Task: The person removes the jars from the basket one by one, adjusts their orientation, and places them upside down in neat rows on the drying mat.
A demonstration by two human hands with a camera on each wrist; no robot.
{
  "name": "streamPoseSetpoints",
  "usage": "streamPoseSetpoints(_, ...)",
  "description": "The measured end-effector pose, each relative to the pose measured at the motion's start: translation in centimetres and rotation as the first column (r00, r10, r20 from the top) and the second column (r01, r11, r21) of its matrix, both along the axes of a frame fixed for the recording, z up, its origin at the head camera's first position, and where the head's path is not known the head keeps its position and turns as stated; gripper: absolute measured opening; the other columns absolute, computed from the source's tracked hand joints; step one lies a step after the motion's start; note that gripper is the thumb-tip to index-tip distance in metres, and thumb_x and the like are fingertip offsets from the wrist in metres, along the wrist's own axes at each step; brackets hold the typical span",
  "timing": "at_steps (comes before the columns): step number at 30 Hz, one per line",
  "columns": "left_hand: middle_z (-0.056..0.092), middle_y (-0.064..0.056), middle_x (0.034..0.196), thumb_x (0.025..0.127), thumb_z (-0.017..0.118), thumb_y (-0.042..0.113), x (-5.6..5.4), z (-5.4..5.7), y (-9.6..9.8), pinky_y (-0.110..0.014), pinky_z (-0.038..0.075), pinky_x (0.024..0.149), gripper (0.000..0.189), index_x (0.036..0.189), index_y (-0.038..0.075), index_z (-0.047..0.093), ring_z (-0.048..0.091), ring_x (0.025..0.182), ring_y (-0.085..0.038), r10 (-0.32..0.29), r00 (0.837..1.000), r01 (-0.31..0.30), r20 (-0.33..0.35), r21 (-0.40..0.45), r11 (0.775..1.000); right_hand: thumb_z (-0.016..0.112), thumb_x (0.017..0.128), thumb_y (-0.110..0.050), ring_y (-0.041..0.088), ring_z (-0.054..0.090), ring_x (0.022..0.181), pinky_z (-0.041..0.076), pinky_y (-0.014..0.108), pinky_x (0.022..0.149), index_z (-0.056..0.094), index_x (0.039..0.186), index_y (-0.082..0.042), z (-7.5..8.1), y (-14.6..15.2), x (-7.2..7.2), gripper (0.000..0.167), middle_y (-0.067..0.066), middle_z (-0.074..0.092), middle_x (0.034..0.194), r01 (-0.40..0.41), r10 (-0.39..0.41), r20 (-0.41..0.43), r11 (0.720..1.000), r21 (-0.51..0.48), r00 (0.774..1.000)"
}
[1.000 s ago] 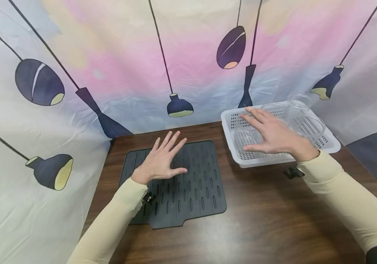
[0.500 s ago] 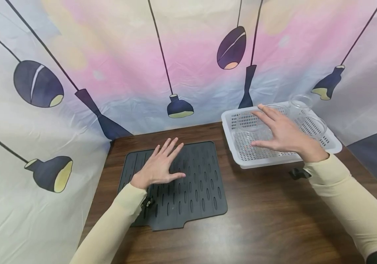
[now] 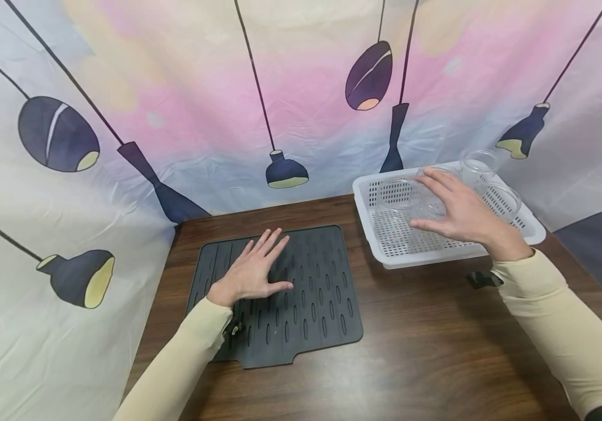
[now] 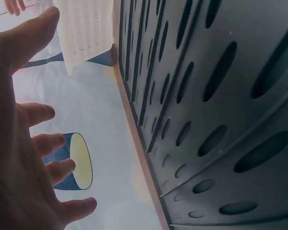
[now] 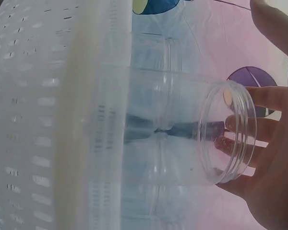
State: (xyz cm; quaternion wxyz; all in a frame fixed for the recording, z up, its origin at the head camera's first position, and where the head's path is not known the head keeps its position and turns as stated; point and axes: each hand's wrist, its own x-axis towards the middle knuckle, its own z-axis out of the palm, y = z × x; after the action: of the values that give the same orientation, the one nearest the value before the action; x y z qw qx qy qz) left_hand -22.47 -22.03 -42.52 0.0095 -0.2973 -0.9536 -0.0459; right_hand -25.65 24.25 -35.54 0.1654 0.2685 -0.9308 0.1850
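Observation:
My left hand [image 3: 248, 272] hovers over a dark grey ridged drying mat [image 3: 322, 298], fingers spread; in the left wrist view a gap shows between the hand [image 4: 19, 143] and the mat [image 4: 249, 120]. Over the white perforated basket [image 3: 385, 258] is my right hand [image 3: 474, 219], thumb apart from the fingers. Several clear plastic jars [image 3: 398, 196] stand in that basket, some partly hidden by the hand. The right wrist view has one open-mouthed jar [image 5: 182, 110] close up, the right fingers [image 5: 254, 127] beside its rim; whether they touch it I cannot tell.
The brown wooden table [image 3: 401, 339] carries the mat on the left and the basket at the back right. A hanging cloth [image 3: 200, 88] with painted lamps closes off the back and sides. Another jar [image 3: 480, 161] rises at the basket's rear corner.
The right hand has moved right across the basket, uncovering more of the left jar. My left hand has drawn slightly back toward me over the mat.

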Motion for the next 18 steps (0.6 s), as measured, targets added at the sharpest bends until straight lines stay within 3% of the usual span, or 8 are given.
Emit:
streamPoseSetpoints(7, 0.011, -0.009, 0.165, 0.082, 0.063, 0.068, 0.3, -1.5, -0.5, -0.061, 0.021, 0.116, 0.102, 0.158, 0.018, 0.016, 0.012, 0.151, -0.032, 0.013, 0.999, -0.012, 0.049, -0.017, 1.0, 0.077, 0.078, -0.049, 0.043, 0.032, 0.14, 0.028, 0.066, 0.108, 0.041, 0.148, -0.009, -0.5, 0.5, 0.3, 0.089, 0.019, 0.035, 0.154, 0.047, -0.044, 0.064, 0.998, -0.036, 0.997)
streamPoseSetpoints(12, 0.014, -0.009, 0.164, 0.082, 0.062, 0.068, 0.4, -2.0, -0.7, -0.06, 0.02, 0.116, 0.102, 0.158, 0.017, 0.017, 0.015, 0.15, -0.033, 0.013, 0.999, -0.013, 0.05, -0.005, 1.0, 0.076, 0.08, -0.048, 0.045, 0.033, 0.139, 0.026, 0.066, 0.108, 0.04, 0.148, -0.008, -1.0, 1.0, 0.4, 0.087, 0.021, 0.035, 0.153, 0.063, -0.057, 0.101, 0.996, -0.062, 0.993)
streamPoseSetpoints(16, 0.016, -0.009, 0.164, 0.082, 0.063, 0.068, 0.5, -2.3, -1.0, -0.059, 0.022, 0.116, 0.102, 0.158, 0.017, 0.018, 0.015, 0.15, -0.032, 0.023, 0.999, -0.022, 0.048, -0.006, 1.0, 0.078, 0.079, -0.04, 0.044, 0.038, 0.136, 0.029, 0.065, 0.107, 0.044, 0.145, -0.006, -1.7, 1.2, 0.2, 0.082, 0.021, 0.041, 0.149, 0.063, -0.056, 0.068, 0.992, -0.106, 0.996)
streamPoseSetpoints(18, 0.015, -0.009, 0.164, 0.081, 0.064, 0.068, 0.6, -2.5, -1.1, -0.059, 0.022, 0.116, 0.103, 0.158, 0.016, 0.019, 0.014, 0.151, -0.032, 0.028, 0.997, -0.027, 0.067, -0.005, 1.0, 0.08, 0.078, -0.033, 0.044, 0.048, 0.126, 0.035, 0.063, 0.103, 0.047, 0.142, -0.004, -2.1, 1.3, 0.1, 0.077, 0.021, 0.045, 0.146, 0.064, -0.059, 0.042, 0.988, -0.137, 0.997)
